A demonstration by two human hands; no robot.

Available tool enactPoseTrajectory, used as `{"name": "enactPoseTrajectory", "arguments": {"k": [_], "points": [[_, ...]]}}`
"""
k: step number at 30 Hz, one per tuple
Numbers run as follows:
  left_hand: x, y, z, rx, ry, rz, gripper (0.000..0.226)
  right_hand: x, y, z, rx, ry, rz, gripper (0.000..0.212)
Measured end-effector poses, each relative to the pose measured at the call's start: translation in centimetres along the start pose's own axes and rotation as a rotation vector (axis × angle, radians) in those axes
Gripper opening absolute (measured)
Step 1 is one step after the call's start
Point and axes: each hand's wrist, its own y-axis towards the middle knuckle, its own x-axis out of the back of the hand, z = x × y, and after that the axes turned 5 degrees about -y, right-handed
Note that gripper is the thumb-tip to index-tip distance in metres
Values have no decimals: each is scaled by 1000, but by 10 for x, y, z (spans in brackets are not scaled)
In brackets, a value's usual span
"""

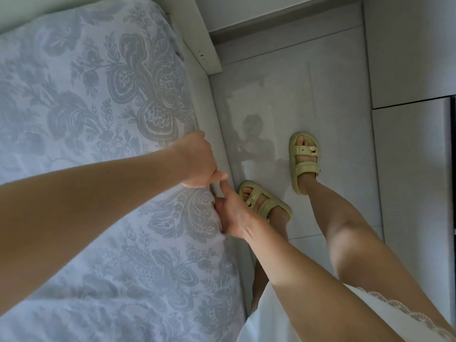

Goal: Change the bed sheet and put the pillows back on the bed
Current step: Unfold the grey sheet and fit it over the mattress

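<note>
My floral sheet (98, 119) lies spread over the bed (211, 99), out to its side edge. My left hand (199, 164) curls its fingers over that edge, pinching the sheet. Just beside it, my right hand (234, 213) presses thumb and straight forefinger against the sheet; I cannot tell how its other fingers lie.

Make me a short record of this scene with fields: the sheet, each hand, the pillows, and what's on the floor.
sheet: pale blue floral fabric bed sheet, spread over the mattress top
left hand: left hand at the bed's side edge, fingers curled over the sheet's edge
right hand: right hand just beside the left, fingers pushed into the sheet at the mattress side, partly hidden
pillows: none in view
floor: light grey tiled floor; the person stands on it in pale yellow-green rubber sandals
</note>
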Motion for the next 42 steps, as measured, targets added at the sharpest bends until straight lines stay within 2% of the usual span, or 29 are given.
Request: {"name": "enactPoseTrajectory", "arguments": {"k": [2, 4, 6, 9, 11, 14, 17, 20, 22, 24, 26, 30, 32, 35, 39, 40, 42], "points": [[3, 10, -5, 73, -7, 52, 70, -7, 12, 3, 33, -87, -72, 78], [5, 16, -9, 131, 24, 59, 65, -3, 14, -2, 106, -108, -115, 82], [4, 18, -11, 155, 57, 89, 56, 5, 2, -8, 80, 4, -118, 87], [6, 22, -12, 180, 35, 133, 48, 28, -25, -39, 161, 76, -308, 81], [8, 24, -12, 195, 17, 137, 50, 30, -31, -60, 210, 93, -287, 75], [11, 23, -11, 193, 2, 148, 53, 9, -8, -57, 130, 50, -149, 70], [9, 23, -8, 163, -17, 101, 60, -1, 12, -39, 76, 32, -111, 69], [2, 21, -4, 143, -66, -35, 66, 12, 4, -37, 15, 19, -112, 81], [-2, 15, -1, 118, -236, -256, 63, 20, -9, -42, 65, -12, -328, 84], [-1, 2, 4, 116, -434, -556, 67, 24, -22, -48, 219, -53, -620, 76], [-1, -15, 8, 158, -532, -791, 71, 26, -31, -64, 244, -106, -737, 70], [-18, -44, 19, 267, -712, -940, 54, 2, -38, -83, 4, -49, -519, 62], [-30, -52, 18, 298, -742, -1008, 51, -9, -34, -79, -56, -55, -445, 59], [-39, -61, 3, 340, -759, -1118, 52, -5, -27, -70, -62, -145, -511, 58], [-53, -83, -22, 461, -868, -1289, 45, 25, -38, -83, -9, -285, -810, 71], [-58, -89, -29, 504, -889, -1305, 45, 25, -45, -92, -57, -286, -796, 70], [-72, -101, -43, 594, -923, -1292, 51, 21, -52, -107, -181, -257, -650, 67]]}}
